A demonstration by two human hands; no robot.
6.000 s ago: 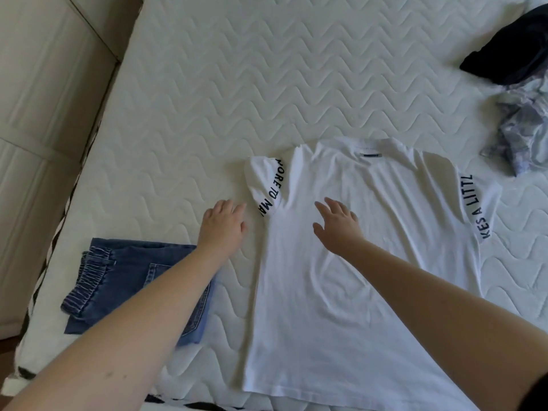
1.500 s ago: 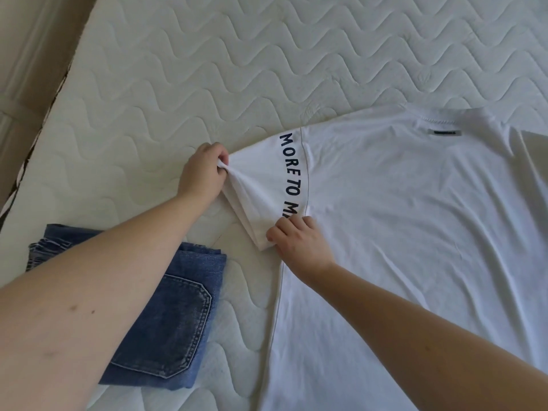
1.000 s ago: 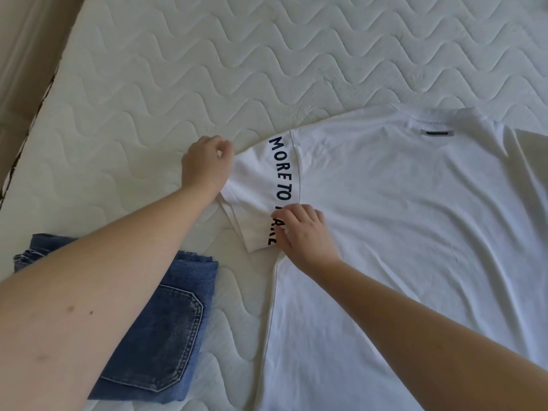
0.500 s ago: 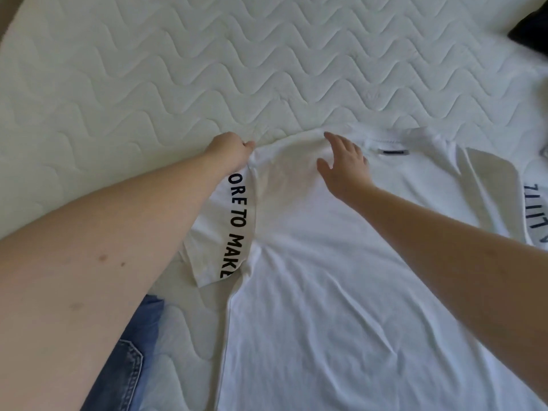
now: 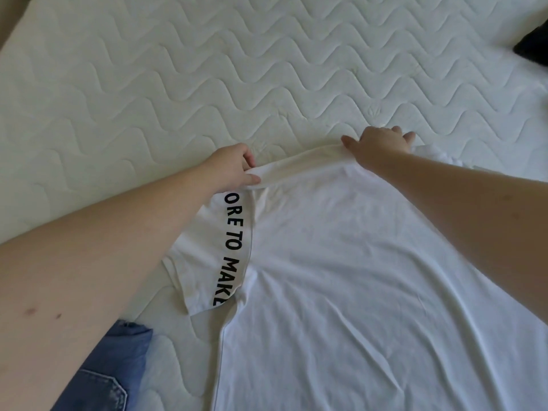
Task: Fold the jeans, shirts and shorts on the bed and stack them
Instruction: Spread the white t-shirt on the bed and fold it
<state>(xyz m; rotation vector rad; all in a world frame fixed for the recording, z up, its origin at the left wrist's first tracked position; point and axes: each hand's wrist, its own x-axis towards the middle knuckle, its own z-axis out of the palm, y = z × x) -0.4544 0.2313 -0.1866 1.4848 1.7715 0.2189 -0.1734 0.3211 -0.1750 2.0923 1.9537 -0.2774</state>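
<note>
The soft white shirt lies flat on the wavy-quilted bed. The left hand pinches its shoulder edge; the right hand grips the collar. Folded denim jeans sit beside it.

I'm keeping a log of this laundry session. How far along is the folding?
Done: the jeans lie folded at lower left. In hand: the white shirt, spread on the bed, the left hand pinching its shoulder edge, the right hand at the collar. Left: folding this shirt, the dark garment at far right, and stacking.
</note>
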